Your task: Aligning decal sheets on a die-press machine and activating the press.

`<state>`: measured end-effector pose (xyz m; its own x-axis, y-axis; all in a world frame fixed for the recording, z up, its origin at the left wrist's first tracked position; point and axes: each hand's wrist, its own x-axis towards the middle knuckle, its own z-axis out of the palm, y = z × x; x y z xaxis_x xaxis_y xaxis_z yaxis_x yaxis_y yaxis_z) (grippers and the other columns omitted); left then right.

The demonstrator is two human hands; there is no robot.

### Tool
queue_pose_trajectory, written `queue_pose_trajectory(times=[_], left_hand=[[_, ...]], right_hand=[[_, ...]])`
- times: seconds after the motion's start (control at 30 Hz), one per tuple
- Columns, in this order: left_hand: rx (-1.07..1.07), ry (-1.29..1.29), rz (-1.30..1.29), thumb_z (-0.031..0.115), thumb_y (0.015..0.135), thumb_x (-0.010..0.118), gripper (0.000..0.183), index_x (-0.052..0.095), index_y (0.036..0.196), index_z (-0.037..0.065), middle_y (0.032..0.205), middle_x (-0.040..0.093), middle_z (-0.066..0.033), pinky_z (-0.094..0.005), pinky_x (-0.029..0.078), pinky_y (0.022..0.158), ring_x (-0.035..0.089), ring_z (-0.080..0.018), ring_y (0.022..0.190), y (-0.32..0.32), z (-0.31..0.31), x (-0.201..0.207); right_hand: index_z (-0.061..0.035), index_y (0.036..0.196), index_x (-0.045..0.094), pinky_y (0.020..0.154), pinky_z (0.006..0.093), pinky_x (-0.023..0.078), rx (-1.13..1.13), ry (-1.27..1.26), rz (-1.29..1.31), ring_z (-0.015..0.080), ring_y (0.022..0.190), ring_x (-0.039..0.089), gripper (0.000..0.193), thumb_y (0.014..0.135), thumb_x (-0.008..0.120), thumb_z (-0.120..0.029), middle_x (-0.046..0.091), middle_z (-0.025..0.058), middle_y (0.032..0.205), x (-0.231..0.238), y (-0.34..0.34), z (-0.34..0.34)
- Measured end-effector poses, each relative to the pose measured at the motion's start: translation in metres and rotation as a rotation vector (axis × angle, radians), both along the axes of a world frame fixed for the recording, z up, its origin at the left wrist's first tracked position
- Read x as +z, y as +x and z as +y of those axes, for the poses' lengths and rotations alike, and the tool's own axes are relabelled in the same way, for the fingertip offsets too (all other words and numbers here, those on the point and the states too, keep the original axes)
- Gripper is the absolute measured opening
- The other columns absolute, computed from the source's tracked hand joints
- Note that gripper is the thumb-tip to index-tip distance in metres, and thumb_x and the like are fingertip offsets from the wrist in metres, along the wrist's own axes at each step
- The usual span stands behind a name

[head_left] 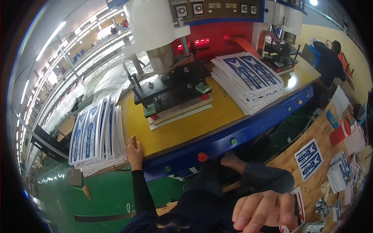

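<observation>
My left hand (134,153) rests at the front left edge of the yellow press table (175,136), fingers partly stretched and nothing visible in them. Just left of it is a thick stack of white sheets printed in blue (87,134). My right hand (266,211) is raised close to the camera at the lower right, its fingers bent but apart. I see nothing in it, though its palm side is partly hidden. Between the stacks, the black press head (171,91) sits low over a white sheet (182,116). Another stack of printed sheets (250,79) lies right of the press.
Along the blue front panel (229,136) are a red button (202,157) and green buttons. A wooden table (287,159) at right carries a printed sheet (309,159), small stacks and scraps. A second press (281,50) stands far right; beyond it is another person (330,62).
</observation>
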<state>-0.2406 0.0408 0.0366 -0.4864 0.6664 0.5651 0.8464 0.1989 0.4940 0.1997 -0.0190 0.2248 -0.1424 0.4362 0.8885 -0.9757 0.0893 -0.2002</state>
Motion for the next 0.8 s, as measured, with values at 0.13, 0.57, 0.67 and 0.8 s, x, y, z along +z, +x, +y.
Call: queue_pose_trajectory(times=[0.13,0.57,0.67,0.8], left_hand=[[-0.007,-0.009,-0.022,0.007,0.092,0.06,0.031,0.066,0.122,0.002,0.116,0.068,-0.0189,-0.0437,0.05,0.097,0.065,-0.037,0.11,0.003,0.001,0.001],[0.006,-0.019,-0.012,0.006,0.092,0.059,0.031,0.065,0.123,0.003,0.116,0.069,-0.0192,-0.0438,0.051,0.096,0.066,-0.0374,0.108,0.007,-0.002,0.006],[0.005,-0.022,0.001,0.007,0.092,0.059,0.031,0.065,0.123,0.003,0.116,0.068,-0.0192,-0.0435,0.051,0.096,0.066,-0.0371,0.109,0.004,-0.001,0.002],[-0.005,-0.012,-0.047,0.006,0.093,0.058,0.03,0.065,0.122,0.002,0.117,0.069,-0.0201,-0.0427,0.052,0.096,0.067,-0.037,0.11,0.0,-0.001,-0.003]], right_hand=[[-0.0146,0.131,0.061,0.101,0.0438,0.047,-0.021,-0.011,-0.145,0.0418,0.119,0.06,0.044,0.098,0.066,-0.044,0.066,0.0273,0.123,0.0,0.025,-0.008],[-0.0112,0.136,0.054,0.095,0.0437,0.052,-0.011,-0.036,0.014,0.0419,0.114,0.062,0.048,0.1,0.065,-0.04,0.066,0.0294,0.117,0.003,-0.004,-0.004],[-0.0128,0.137,0.054,0.092,0.0404,0.048,-0.051,-0.039,-0.035,0.0396,0.112,0.062,0.047,0.1,0.065,-0.04,0.067,0.026,0.116,0.01,-0.002,-0.002],[-0.0151,0.132,0.057,0.087,0.0373,0.045,-0.065,-0.026,-0.097,0.0358,0.106,0.063,0.042,0.1,0.065,-0.04,0.069,0.0206,0.11,0.008,0.0,0.001]])
